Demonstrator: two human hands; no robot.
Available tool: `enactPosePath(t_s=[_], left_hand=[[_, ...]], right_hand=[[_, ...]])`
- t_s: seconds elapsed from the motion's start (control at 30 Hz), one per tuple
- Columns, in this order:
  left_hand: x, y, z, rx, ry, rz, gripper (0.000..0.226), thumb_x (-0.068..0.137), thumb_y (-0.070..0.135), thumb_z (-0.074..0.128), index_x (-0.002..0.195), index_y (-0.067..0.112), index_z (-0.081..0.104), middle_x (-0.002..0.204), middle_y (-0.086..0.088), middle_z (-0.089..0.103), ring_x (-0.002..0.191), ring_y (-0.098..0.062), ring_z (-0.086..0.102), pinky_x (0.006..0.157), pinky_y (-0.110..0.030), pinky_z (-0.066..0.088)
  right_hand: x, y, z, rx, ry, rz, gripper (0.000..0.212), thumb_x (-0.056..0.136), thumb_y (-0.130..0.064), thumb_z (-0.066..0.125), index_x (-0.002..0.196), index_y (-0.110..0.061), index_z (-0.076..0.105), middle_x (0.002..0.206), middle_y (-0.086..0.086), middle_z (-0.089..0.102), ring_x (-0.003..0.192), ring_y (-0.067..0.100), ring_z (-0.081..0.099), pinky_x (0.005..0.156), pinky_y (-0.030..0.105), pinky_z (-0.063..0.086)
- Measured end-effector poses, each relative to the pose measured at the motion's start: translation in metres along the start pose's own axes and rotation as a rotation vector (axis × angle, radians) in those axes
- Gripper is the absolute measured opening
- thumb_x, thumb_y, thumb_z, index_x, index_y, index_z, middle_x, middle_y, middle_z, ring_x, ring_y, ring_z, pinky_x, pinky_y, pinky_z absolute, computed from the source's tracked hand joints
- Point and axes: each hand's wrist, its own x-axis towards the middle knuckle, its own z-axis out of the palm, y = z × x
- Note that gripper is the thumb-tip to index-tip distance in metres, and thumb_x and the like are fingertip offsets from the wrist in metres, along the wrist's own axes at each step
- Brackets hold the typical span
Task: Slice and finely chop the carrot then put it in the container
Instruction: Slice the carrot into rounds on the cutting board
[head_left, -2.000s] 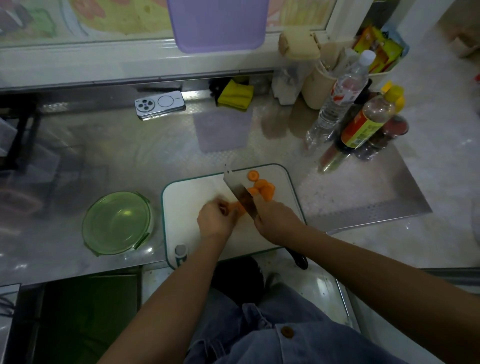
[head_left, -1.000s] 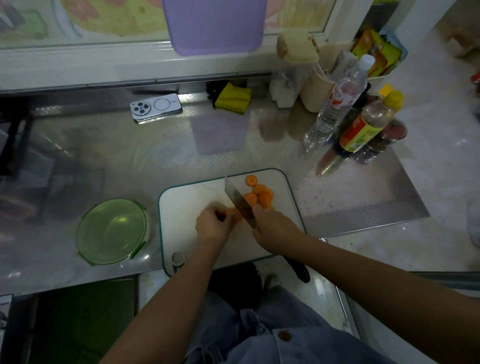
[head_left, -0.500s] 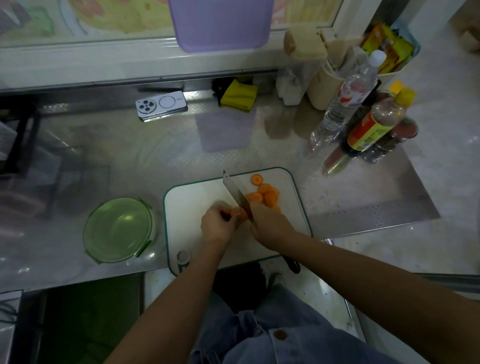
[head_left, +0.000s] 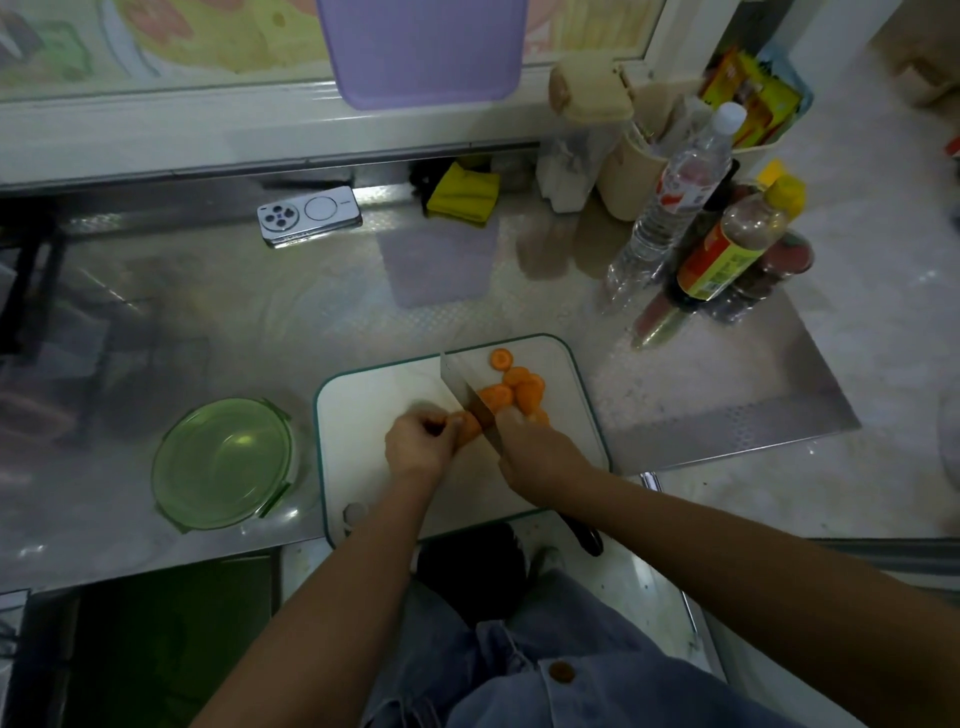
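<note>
My left grip (head_left: 418, 441) pinches the orange carrot stub (head_left: 469, 427) on the white cutting board (head_left: 374, 415); my right grip (head_left: 535, 452) holds the steel cleaver (head_left: 464, 391) against it.

1. Left of my left fingers (head_left: 440, 422), bare cutting board (head_left: 363, 415) runs open to its rim.
2. Past that rim the green container (head_left: 223, 462) sits on the tabletop (head_left: 234, 312), near but apart.
3. Just right of those fingers the knife (head_left: 458, 385) blade bars the way, with carrot slices (head_left: 511, 392) heaped beyond it.
4. Ahead, the tabletop lies open up to the phone (head_left: 309, 214) and yellow cloth (head_left: 462, 197).
5. Ahead-right, bottles (head_left: 727, 244) crowd together.
</note>
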Motion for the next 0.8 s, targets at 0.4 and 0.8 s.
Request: enactPosePath(t_s=[0.4,0.8], left_hand=[[-0.002,0.000,0.001,-0.083,0.006,-0.067,0.027,0.079,0.031,0.075,0.097,0.011,0.076,0.097,-0.006,0.074,0.093,-0.020,0.067,0.082,-0.026,0.049],[-0.010,-0.001,0.002,-0.092,0.006,-0.075,0.025,0.077,0.028,0.078,0.096,0.012,0.075,0.097,-0.008,0.074,0.093,-0.023,0.067,0.085,-0.029,0.051]], right_hand=[[-0.001,0.000,0.010,-0.050,0.028,0.000,0.033,0.093,-0.009,0.040,0.125,-0.008,0.037,0.100,0.014,0.061,0.082,0.033,0.060,0.062,0.033,0.037],[0.017,-0.003,0.021,-0.038,0.067,-0.010,0.041,0.095,-0.010,0.035,0.136,-0.008,0.033,0.112,0.016,0.056,0.089,0.034,0.058,0.061,0.035,0.036]])
